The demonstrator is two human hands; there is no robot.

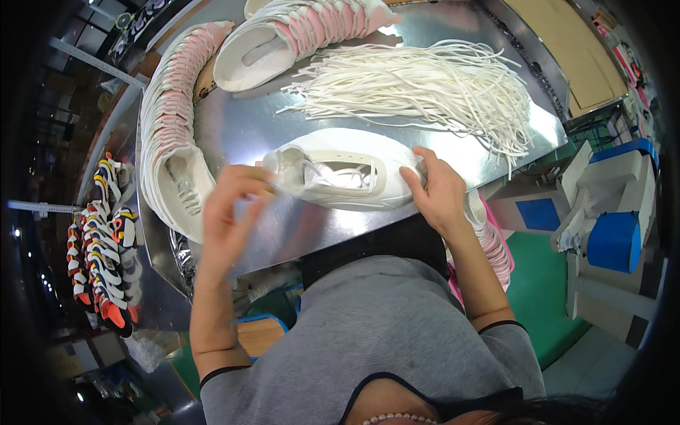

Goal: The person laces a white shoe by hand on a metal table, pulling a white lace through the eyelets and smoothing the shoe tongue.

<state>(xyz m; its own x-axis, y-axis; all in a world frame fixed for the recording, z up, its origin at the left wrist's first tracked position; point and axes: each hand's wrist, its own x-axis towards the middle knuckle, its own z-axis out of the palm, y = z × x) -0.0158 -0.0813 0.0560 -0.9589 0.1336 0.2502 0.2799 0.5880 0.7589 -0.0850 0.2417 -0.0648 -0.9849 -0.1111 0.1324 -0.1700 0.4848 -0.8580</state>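
A white shoe upper (393, 152) lies lengthwise on the metal table, its toe to the right and its heel to the left. White laces (340, 176) show inside its long opening. My right hand (440, 190) grips the toe end, thumb on the near side and fingers round the tip. By the heel, my left hand (237, 205) is smeared by motion, with its fingers bent; whether anything is between them I cannot make out. A large bundle of loose white shoelaces (425, 85) is spread on the table beyond the upper.
One curved row of nested white-and-pink shoe uppers (170, 120) runs along the left edge, and another row (304, 35) lies at the back. Colourful shoes (106, 241) stand far left. A grey machine with blue parts (613, 212) stands right. More pink-and-white pieces (492, 241) hang below the table's edge.
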